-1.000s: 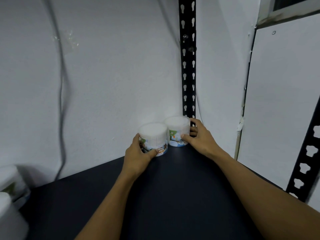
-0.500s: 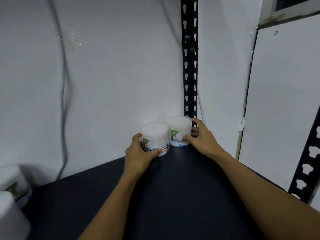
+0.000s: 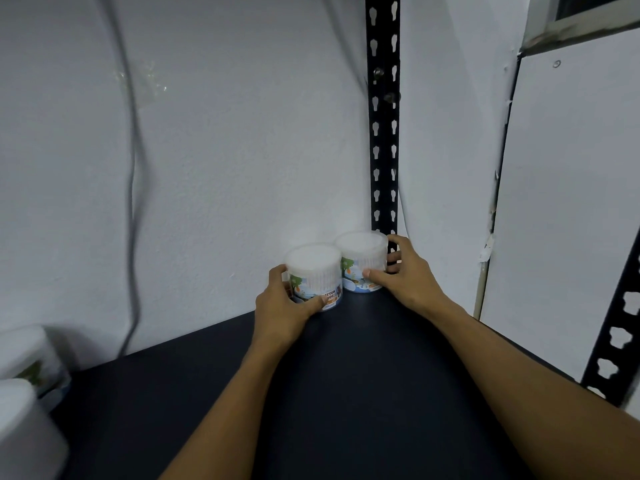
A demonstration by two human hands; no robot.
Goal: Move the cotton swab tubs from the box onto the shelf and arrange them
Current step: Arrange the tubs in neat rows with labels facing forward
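On the dark shelf [image 3: 346,393], our left hand [image 3: 284,306] grips one round white-lidded cotton swab tub [image 3: 313,275]; our right hand [image 3: 407,275] grips its touching neighbour [image 3: 360,258] beside the black slotted upright [image 3: 382,133].

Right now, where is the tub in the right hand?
In the shelf's back right corner, against the slotted black upright, beside the left hand's tub.
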